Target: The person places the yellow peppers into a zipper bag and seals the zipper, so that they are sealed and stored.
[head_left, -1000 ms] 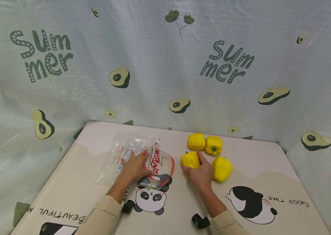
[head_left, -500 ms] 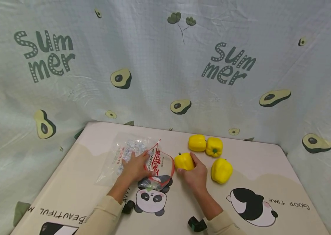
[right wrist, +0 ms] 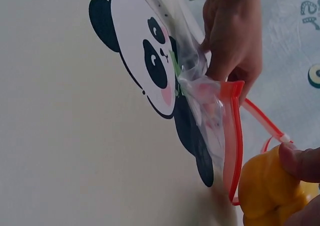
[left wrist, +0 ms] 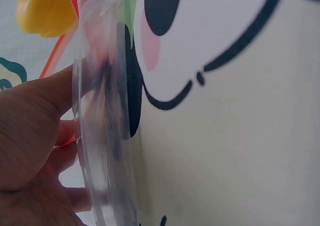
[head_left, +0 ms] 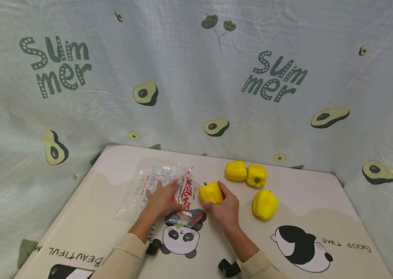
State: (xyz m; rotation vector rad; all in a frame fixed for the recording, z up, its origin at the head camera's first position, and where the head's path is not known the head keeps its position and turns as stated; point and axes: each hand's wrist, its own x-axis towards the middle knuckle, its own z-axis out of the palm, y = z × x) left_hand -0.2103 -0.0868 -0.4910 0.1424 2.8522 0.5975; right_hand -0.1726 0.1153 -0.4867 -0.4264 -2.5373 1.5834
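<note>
A clear zip bag (head_left: 161, 190) with a red zipper rim (right wrist: 234, 136) lies on the panda-print table (head_left: 88, 217). My left hand (head_left: 163, 198) holds the bag at its mouth, thumb under the plastic (left wrist: 100, 136), keeping it gaping. My right hand (head_left: 225, 209) grips a yellow bell pepper (head_left: 211, 192) right at the bag's red rim; the pepper (right wrist: 267, 191) shows beside the rim in the right wrist view. Part of the pepper (left wrist: 45, 11) appears through the plastic in the left wrist view.
Three more yellow peppers lie on the table: two side by side at the back (head_left: 235, 171) (head_left: 256, 175), one nearer (head_left: 264, 204). An avocado-print cloth (head_left: 196, 85) walls the back and sides. Black wrist cameras (head_left: 229, 267) sit on both sleeves.
My right hand has carried the yellow pepper leftward, away from the other peppers, up to the bag's open mouth. My left hand has kept its hold on the bag.
</note>
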